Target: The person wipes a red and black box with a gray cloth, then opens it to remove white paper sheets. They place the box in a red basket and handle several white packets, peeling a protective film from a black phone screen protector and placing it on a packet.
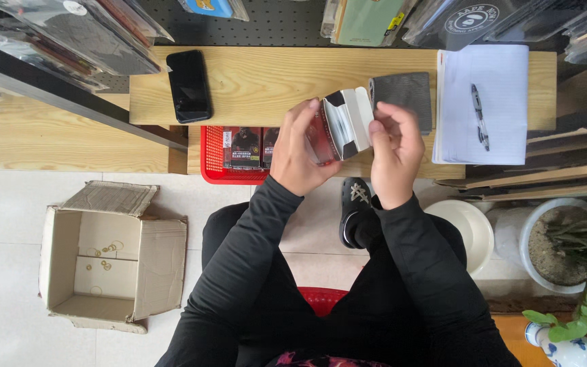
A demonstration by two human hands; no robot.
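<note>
Both my hands hold a small cardboard box [345, 124] with an open white flap and a red and black side, raised above the front edge of the wooden shelf [259, 81]. My left hand [298, 153] grips the box's left side, fingers curled around it. My right hand [395, 151] pinches the right edge near the flap. Inside the box I see a stack of thin white items. Right behind the box a dark grey wallet-like pad [405, 95] lies on the shelf.
A black phone [189, 85] lies on the shelf at left. A white notepad [484, 102] with a pen [479, 115] is at right. A red basket [236, 155] holds similar boxes. An open cardboard carton [110, 261] stands on the floor; plant pots [552, 251] at right.
</note>
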